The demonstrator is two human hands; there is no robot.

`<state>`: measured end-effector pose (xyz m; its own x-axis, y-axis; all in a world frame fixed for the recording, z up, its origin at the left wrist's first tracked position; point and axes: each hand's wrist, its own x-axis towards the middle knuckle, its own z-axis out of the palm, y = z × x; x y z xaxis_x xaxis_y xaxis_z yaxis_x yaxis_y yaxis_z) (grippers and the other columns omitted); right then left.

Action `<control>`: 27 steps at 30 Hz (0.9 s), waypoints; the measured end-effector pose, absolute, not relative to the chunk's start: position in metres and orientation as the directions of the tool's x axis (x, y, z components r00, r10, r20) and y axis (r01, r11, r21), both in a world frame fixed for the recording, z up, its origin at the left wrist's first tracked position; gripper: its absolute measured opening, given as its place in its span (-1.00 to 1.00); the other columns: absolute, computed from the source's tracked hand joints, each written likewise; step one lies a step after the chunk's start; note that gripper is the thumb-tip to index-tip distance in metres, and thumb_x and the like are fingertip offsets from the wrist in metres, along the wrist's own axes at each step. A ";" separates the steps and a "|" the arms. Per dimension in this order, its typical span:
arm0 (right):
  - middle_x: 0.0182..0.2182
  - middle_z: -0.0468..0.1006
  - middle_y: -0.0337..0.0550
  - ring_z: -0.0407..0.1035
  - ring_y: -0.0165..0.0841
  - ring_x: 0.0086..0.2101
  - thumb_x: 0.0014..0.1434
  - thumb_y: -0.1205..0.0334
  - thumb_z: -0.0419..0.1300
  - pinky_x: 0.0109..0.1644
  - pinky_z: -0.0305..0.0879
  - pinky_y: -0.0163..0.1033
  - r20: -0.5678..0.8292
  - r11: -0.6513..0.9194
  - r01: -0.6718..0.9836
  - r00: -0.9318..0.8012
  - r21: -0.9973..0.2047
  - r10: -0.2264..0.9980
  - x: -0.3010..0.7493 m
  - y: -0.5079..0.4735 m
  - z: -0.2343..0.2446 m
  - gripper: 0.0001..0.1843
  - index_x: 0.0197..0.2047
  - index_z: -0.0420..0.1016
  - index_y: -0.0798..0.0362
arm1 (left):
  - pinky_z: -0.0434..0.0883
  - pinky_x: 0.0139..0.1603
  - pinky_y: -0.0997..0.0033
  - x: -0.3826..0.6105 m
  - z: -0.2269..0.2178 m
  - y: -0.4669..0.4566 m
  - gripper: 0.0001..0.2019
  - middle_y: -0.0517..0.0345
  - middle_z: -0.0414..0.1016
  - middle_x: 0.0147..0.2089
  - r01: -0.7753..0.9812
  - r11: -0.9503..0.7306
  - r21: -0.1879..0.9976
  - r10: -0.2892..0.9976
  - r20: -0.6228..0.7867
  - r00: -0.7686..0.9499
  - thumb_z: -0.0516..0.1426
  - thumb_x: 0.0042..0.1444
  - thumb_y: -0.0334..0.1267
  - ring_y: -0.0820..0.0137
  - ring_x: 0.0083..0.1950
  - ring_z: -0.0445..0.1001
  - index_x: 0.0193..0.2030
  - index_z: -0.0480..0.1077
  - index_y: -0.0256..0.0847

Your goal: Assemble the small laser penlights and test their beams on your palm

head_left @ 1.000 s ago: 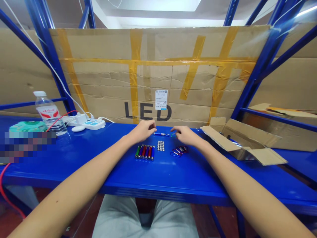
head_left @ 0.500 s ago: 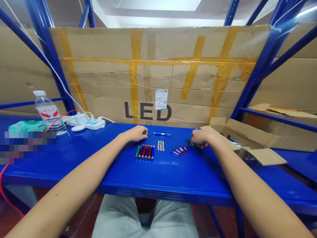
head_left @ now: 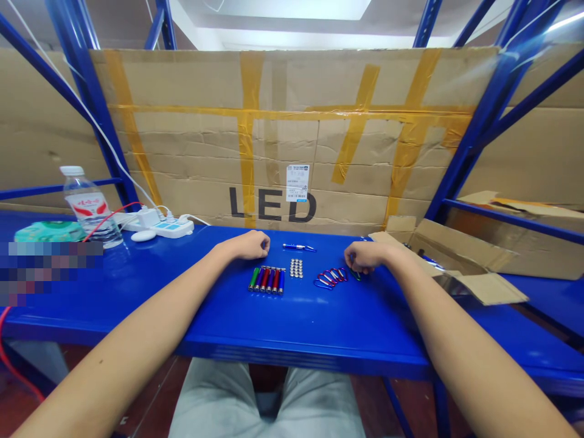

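My right hand [head_left: 364,257] has its fingers pinched on a green carabiner [head_left: 356,275], partly hidden under them, at the right end of a fanned row of red, purple and blue carabiners [head_left: 331,278]. Curled on the table to the left, my left hand [head_left: 254,244] holds nothing that I can see. Below it several small metal flashlight tubes [head_left: 267,280] in green, purple, red and blue lie side by side. Button cells [head_left: 296,268] form a neat grid in the middle. Behind them lies a blue pen-like flashlight [head_left: 298,247] with a clip attached.
An open cardboard box [head_left: 460,249] with small parts stands at the right. On the left are a water bottle [head_left: 89,210], a power strip [head_left: 171,227], a white oval object [head_left: 143,235] and a teal packet [head_left: 50,232]. Taped cardboard [head_left: 196,146] walls off the back.
My right hand has shifted slightly left, and the green carabiner has moved a little toward me beside the row. My left hand has barely moved.
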<state>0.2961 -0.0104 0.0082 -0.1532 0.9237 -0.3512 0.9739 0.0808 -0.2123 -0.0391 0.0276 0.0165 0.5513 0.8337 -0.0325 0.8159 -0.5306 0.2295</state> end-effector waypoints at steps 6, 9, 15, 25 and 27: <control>-0.63 0.47 -0.24 0.35 -0.39 -0.57 -0.21 0.48 0.11 -0.52 0.20 -0.35 -0.401 0.078 0.975 -0.158 -0.210 0.902 0.289 -0.017 0.015 -0.85 -0.57 0.45 0.06 | 0.26 -0.35 0.46 -0.040 0.017 0.027 -0.89 0.13 0.52 -0.34 0.799 -0.549 0.246 0.822 -0.015 0.569 0.08 -0.06 -0.34 0.41 -0.34 0.41 -0.39 0.42 -0.22; -0.62 0.47 -0.23 0.37 -0.39 -0.56 -0.18 0.45 0.14 -0.49 0.21 -0.35 -0.408 0.063 0.982 -0.133 -0.180 0.903 0.284 -0.020 0.017 -0.88 -0.60 0.44 0.05 | 0.25 -0.38 0.46 -0.041 0.017 0.028 -0.90 0.15 0.51 -0.37 0.800 -0.545 0.250 0.823 -0.020 0.567 0.06 -0.07 -0.36 0.42 -0.37 0.39 -0.43 0.41 -0.22; -0.62 0.48 -0.20 0.37 -0.38 -0.55 -0.14 0.43 0.15 -0.46 0.24 -0.32 -0.420 0.035 0.987 -0.097 -0.154 0.903 0.278 -0.025 0.020 -0.90 -0.59 0.42 0.07 | 0.24 -0.41 0.46 -0.041 0.017 0.029 -0.90 0.15 0.50 -0.40 0.816 -0.527 0.239 0.835 -0.033 0.549 0.06 -0.12 -0.37 0.42 -0.40 0.38 -0.45 0.40 -0.22; -0.60 0.50 -0.17 0.39 -0.35 -0.55 -0.15 0.40 0.15 -0.45 0.30 -0.30 -0.438 0.001 0.982 -0.085 -0.188 0.895 0.284 -0.019 0.015 -0.95 -0.55 0.41 0.09 | 0.30 -0.41 0.46 -0.047 0.021 0.032 -0.88 0.12 0.51 -0.42 0.814 -0.470 0.341 0.829 -0.147 0.540 0.07 -0.16 -0.34 0.42 -0.43 0.41 -0.44 0.41 -0.24; -0.59 0.50 -0.16 0.39 -0.35 -0.55 -0.14 0.40 0.14 -0.45 0.30 -0.29 -0.430 -0.005 0.974 -0.094 -0.225 0.898 0.285 -0.018 0.015 -0.95 -0.53 0.40 0.09 | 0.33 -0.39 0.44 -0.055 0.024 0.035 -0.87 0.11 0.52 -0.39 0.802 -0.444 0.400 0.797 -0.232 0.558 0.09 -0.15 -0.30 0.41 -0.42 0.43 -0.42 0.42 -0.24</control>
